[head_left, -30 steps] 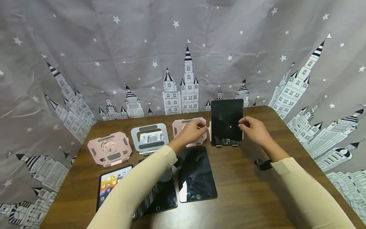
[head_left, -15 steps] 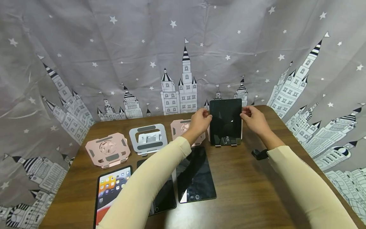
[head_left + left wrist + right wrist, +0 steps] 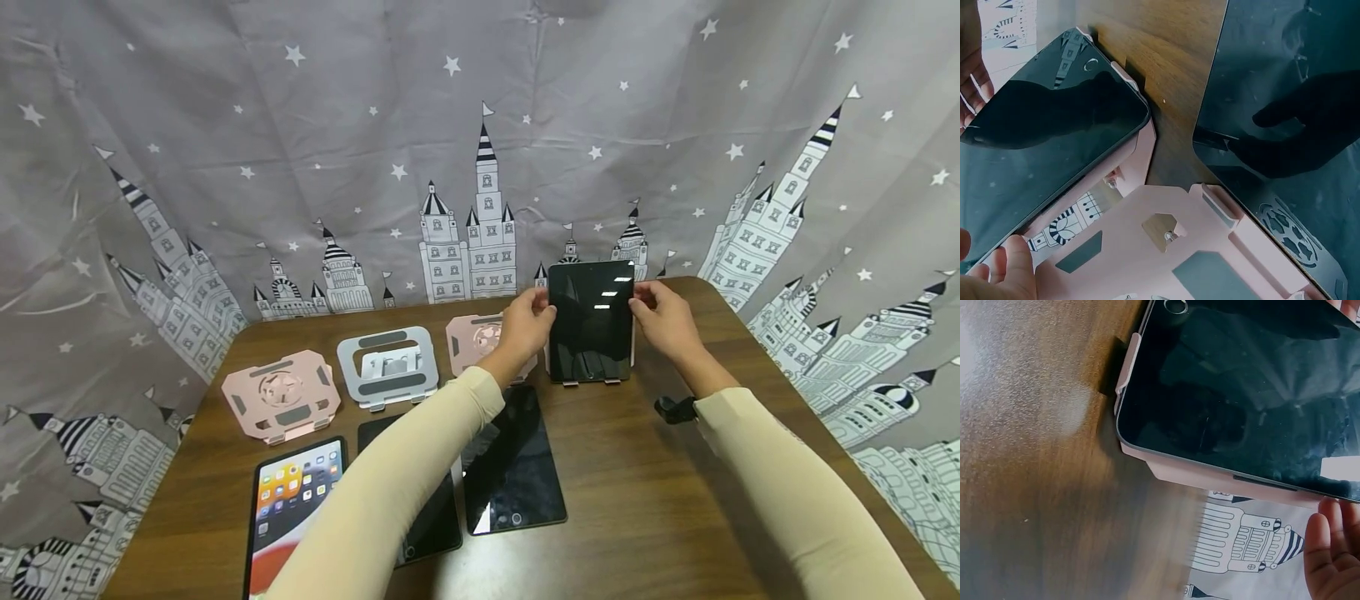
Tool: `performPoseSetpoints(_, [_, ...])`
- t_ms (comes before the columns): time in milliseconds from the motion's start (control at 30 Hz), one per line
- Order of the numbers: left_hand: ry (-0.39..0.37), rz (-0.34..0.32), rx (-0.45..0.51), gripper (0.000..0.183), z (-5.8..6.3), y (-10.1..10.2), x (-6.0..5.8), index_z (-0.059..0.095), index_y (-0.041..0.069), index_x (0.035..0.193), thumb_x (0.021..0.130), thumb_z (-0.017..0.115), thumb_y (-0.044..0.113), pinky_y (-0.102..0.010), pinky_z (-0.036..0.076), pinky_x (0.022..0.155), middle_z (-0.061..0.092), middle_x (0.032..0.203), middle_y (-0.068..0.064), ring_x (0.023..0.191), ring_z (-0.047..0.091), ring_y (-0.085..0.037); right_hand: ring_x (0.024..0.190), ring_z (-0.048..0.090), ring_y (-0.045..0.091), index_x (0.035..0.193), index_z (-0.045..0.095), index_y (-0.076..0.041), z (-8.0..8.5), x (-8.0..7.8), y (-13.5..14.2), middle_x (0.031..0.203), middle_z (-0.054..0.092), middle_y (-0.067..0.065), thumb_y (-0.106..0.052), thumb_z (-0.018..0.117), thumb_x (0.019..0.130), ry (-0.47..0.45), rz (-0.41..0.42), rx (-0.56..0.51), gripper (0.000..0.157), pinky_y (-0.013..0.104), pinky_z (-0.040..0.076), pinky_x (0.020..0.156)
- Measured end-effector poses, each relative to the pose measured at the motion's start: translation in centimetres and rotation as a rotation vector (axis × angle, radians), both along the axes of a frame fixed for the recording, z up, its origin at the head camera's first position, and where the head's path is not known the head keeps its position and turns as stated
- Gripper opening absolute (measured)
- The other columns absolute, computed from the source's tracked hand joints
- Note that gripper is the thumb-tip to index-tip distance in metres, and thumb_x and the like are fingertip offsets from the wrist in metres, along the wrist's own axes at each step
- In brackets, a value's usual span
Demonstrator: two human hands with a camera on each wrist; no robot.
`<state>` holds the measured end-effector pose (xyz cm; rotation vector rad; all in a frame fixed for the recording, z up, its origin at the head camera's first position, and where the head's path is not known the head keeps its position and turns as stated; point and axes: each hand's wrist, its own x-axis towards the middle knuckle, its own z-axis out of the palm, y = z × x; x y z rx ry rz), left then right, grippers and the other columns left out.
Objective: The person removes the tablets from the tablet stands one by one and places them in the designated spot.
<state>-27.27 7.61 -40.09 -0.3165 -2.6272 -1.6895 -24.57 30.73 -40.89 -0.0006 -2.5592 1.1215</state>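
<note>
A black tablet [image 3: 590, 321] stands upright, leaning on a pink tablet stand [image 3: 1204, 475], its lower edge sitting behind the stand's small lips. My left hand [image 3: 523, 327] holds the tablet's left edge, thumb toward the front. On the opposite edge, my right hand [image 3: 666, 321] grips with thumb and fingers at about the same height. The left wrist view has the left fingers [image 3: 1017, 259] against the tablet's side, and the right wrist view has the right fingertips [image 3: 1329, 519] touching the other side. Most of the stand is hidden behind the tablet.
Left of the tablet stand a second pink stand [image 3: 483, 336], a grey stand [image 3: 393, 387] and another pink stand [image 3: 283, 392]. In front lie a dark tablet [image 3: 513, 467], another dark tablet [image 3: 435, 525] partly under my left sleeve, and a lit tablet [image 3: 288, 492]. A printed curtain [image 3: 337, 125] hangs behind.
My left hand has moved right from above the neighbouring pink stand to the tablet's left edge. The right hand stays at the right edge; the tablet's tilt shifts slightly, with new reflections.
</note>
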Motion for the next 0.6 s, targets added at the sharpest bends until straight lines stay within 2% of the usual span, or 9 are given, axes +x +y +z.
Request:
performPoseSetpoints(200, [0.014, 0.029, 0.038, 0.03, -0.16, 0.07, 0.12, 0.063, 0.008, 0.128, 0.099, 0.061, 0.013, -0.028, 0.052, 0.087, 0.066, 0.111, -0.006, 0.103, 0.062, -0.019, 0.096, 0.056, 0.028, 0.121, 0.06, 0.004, -0.32, 0.35, -0.08, 0.108, 0.063, 0.021, -0.017, 0.054, 0.102, 0.017, -0.036, -0.034, 0.029, 0.035, 0.044, 0.08])
performPoseSetpoints(433, [0.045, 0.05, 0.058, 0.017, -0.4, 0.29, 0.16, 0.066, 0.005, 0.113, 0.098, 0.062, 0.013, -0.024, 0.05, 0.08, 0.066, 0.1, -0.005, 0.093, 0.059, -0.016, 0.082, 0.057, 0.022, 0.115, 0.059, 0.005, -0.73, 0.57, -0.09, 0.099, 0.062, 0.018, -0.018, 0.054, 0.103, 0.056, -0.063, -0.087, 0.026, 0.014, 0.046, 0.063])
performPoseSetpoints(600, [0.07, 0.071, 0.054, 0.011, -0.31, 0.56, 0.47, 0.067, 0.005, 0.106, 0.098, 0.063, 0.012, -0.023, 0.049, 0.075, 0.065, 0.094, -0.005, 0.086, 0.059, -0.014, 0.08, 0.06, 0.021, 0.114, 0.057, 0.004, -0.75, 0.87, -0.02, 0.097, 0.06, 0.017, -0.016, 0.054, 0.103, 0.068, -0.05, -0.126, 0.024, 0.015, 0.052, 0.063])
